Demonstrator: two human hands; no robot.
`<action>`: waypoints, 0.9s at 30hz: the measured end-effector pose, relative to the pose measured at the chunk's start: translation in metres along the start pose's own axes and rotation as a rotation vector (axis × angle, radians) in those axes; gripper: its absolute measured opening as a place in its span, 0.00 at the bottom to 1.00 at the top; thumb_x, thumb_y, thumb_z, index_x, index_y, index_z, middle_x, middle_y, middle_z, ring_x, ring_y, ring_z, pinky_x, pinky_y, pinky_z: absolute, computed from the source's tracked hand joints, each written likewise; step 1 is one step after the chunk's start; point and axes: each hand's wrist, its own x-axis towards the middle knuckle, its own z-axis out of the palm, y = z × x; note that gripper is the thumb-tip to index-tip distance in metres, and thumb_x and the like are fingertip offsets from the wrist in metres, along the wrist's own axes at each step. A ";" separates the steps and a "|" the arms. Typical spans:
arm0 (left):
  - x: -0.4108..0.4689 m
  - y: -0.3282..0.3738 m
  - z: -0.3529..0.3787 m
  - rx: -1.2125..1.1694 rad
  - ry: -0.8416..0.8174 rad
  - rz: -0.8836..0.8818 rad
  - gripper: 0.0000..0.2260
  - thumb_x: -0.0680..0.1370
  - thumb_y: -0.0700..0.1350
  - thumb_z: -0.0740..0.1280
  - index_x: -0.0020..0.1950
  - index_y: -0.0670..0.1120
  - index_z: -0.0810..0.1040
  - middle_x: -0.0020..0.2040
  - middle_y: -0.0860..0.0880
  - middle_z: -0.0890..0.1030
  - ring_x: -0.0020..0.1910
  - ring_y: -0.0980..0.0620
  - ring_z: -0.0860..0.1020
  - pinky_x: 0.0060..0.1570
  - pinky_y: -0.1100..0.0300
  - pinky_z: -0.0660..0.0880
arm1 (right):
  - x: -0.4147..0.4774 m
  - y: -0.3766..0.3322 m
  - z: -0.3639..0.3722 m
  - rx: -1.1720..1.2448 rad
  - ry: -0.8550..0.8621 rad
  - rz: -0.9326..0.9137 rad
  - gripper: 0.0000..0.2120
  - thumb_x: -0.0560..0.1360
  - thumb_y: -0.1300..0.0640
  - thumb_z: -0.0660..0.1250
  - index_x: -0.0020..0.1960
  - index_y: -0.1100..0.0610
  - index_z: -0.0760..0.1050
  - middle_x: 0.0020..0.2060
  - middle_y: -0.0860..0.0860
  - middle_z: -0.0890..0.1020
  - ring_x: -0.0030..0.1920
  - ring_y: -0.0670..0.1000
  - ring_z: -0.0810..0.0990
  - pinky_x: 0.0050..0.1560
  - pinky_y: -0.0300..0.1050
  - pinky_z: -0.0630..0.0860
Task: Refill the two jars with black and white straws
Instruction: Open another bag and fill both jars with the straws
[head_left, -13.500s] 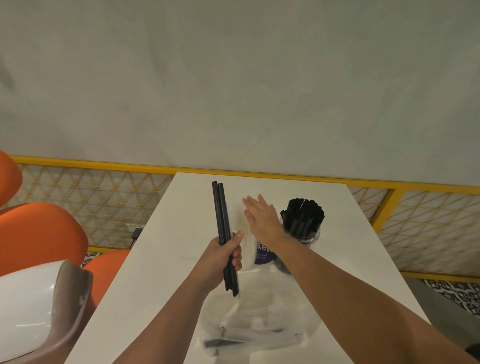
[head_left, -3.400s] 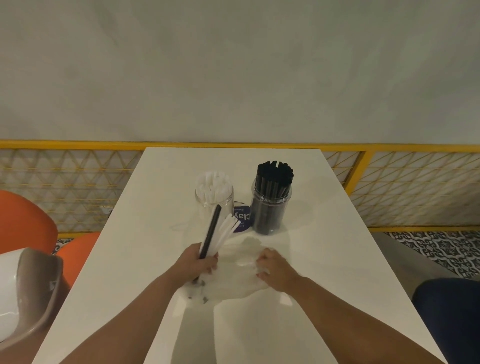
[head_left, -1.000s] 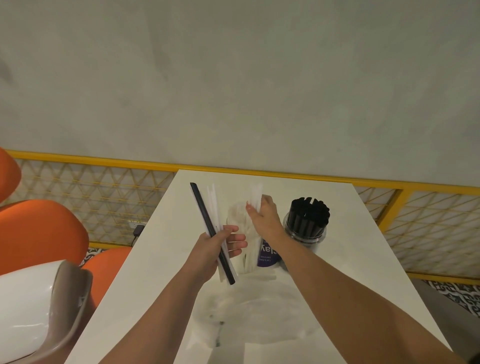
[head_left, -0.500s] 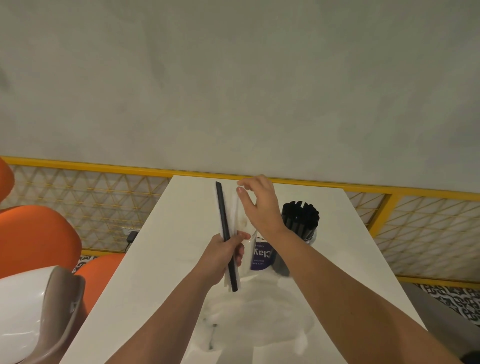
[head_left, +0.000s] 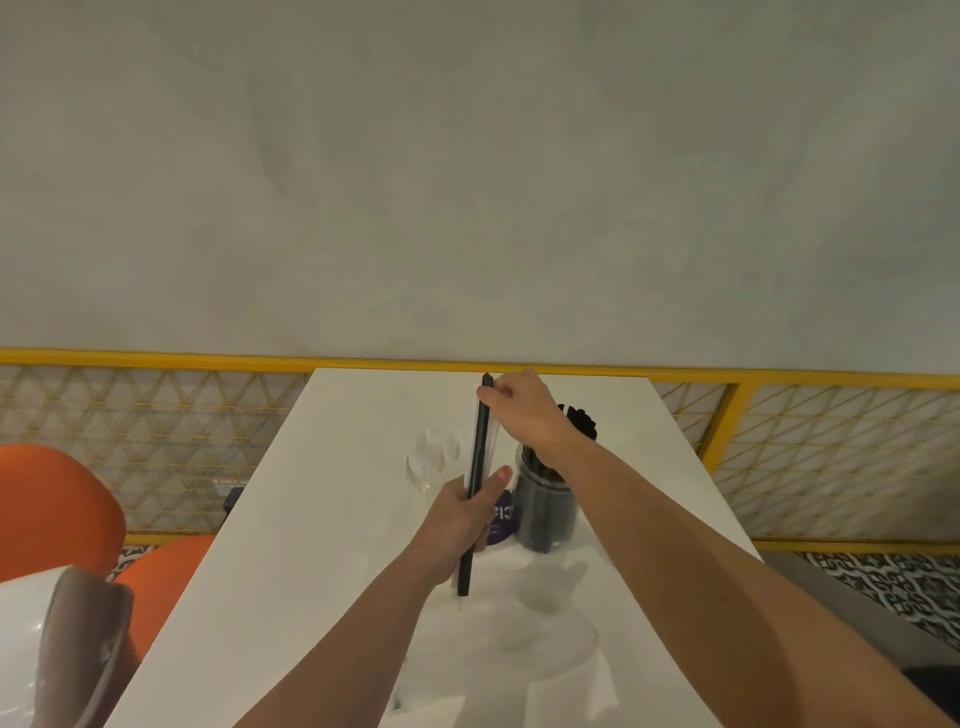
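My left hand (head_left: 457, 522) grips a black straw (head_left: 479, 457) and a few white straws, held upright over the white table (head_left: 322, 519). My right hand (head_left: 524, 408) pinches the top end of this bundle, at the white straws beside the black one. Behind the bundle stands a clear jar of white straws (head_left: 434, 460). To its right is a clear jar of black straws (head_left: 548, 506), partly hidden by my right forearm. A clear plastic bag (head_left: 540, 629) lies crumpled on the table in front of the jars.
A purple label (head_left: 501, 522) shows between the two jars. A yellow mesh railing (head_left: 156, 426) runs behind the table. Orange seats (head_left: 57, 514) and a white chair back (head_left: 57, 644) stand at the left. A grey wall fills the upper view.
My right hand has closed its fingers on the top of the straws held by my left hand. The bundle now stands more upright, and the view has shifted slightly.
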 end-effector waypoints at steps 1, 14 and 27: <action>0.001 0.000 0.002 0.014 -0.009 0.008 0.21 0.77 0.55 0.64 0.28 0.48 0.63 0.22 0.52 0.62 0.22 0.54 0.59 0.25 0.61 0.59 | 0.001 0.001 -0.005 0.020 0.033 -0.004 0.20 0.78 0.57 0.60 0.28 0.57 0.61 0.29 0.51 0.62 0.31 0.46 0.61 0.32 0.42 0.59; 0.006 -0.014 0.003 0.009 -0.030 -0.068 0.20 0.78 0.55 0.61 0.29 0.48 0.66 0.27 0.49 0.58 0.25 0.54 0.55 0.28 0.59 0.51 | 0.010 0.017 -0.091 0.343 0.580 -0.071 0.15 0.82 0.62 0.49 0.67 0.59 0.59 0.40 0.54 0.74 0.35 0.43 0.72 0.35 0.30 0.71; 0.004 -0.004 -0.001 -0.007 -0.002 -0.077 0.20 0.79 0.56 0.60 0.31 0.47 0.62 0.22 0.53 0.60 0.20 0.57 0.56 0.23 0.64 0.54 | -0.012 0.046 -0.046 -0.177 0.408 -0.300 0.12 0.81 0.56 0.56 0.63 0.57 0.68 0.44 0.52 0.77 0.41 0.52 0.76 0.41 0.44 0.74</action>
